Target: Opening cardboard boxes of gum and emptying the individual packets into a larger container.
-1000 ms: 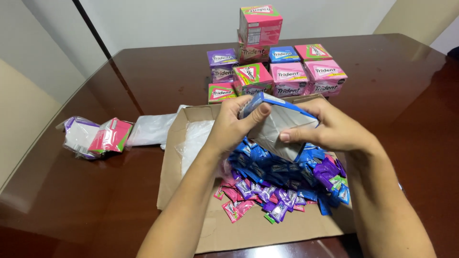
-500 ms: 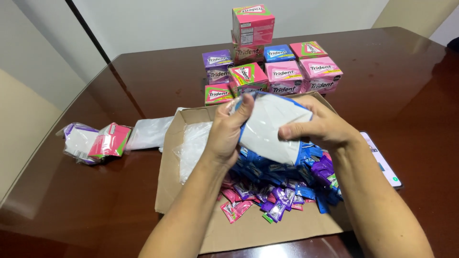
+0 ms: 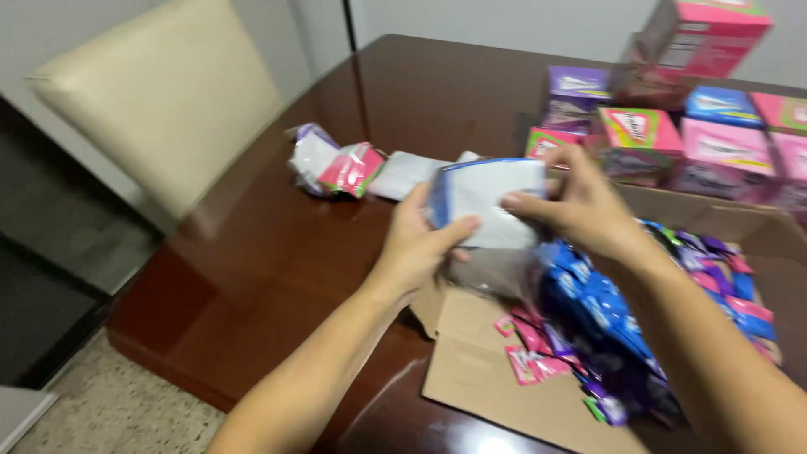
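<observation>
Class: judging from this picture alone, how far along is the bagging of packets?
Done: filled bags lie on the table. In hand: left hand and right hand hold a white zip bag. Left: loose packets cover the cardboard.

A flattened cardboard sheet [image 3: 538, 395] lies on the desk [image 3: 277, 252] at near right, with small packets [image 3: 605, 319] heaped on it. Stacked boxes [image 3: 672, 126] stand behind it, far right. Crumpled wrappers [image 3: 336, 164] lie left of the boxes; a chair [image 3: 160, 101] stands far left.
</observation>
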